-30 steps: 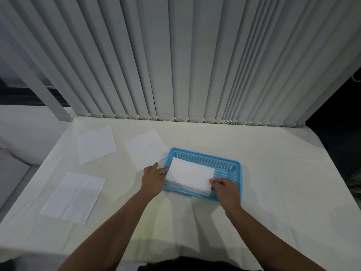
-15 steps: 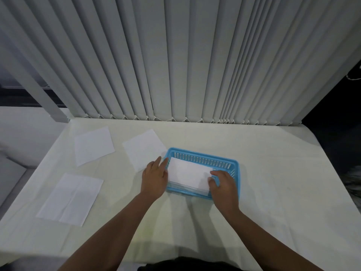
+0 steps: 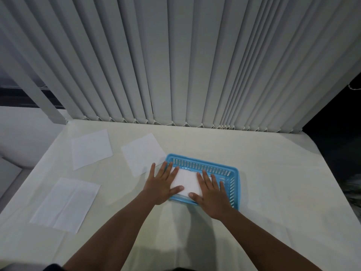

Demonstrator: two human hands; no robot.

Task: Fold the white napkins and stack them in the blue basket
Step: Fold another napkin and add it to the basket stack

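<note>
A blue slotted basket sits on the white table, slightly right of centre. A folded white napkin lies flat inside it. My left hand rests palm down over the basket's left end, fingers spread on the napkin. My right hand presses flat on the napkin's right part, fingers apart. Neither hand grips anything. Three unfolded white napkins lie to the left: one beside the basket, one further left, one near the front left.
The table wears a white cloth. Vertical grey blinds hang along its far edge. The table's left edge drops off by the front-left napkin, and a dark gap lies beyond the right edge.
Both hands went from pinching the folded napkin's lower corners to lying flat and spread on top of it. The napkin now sits down in the basket.
</note>
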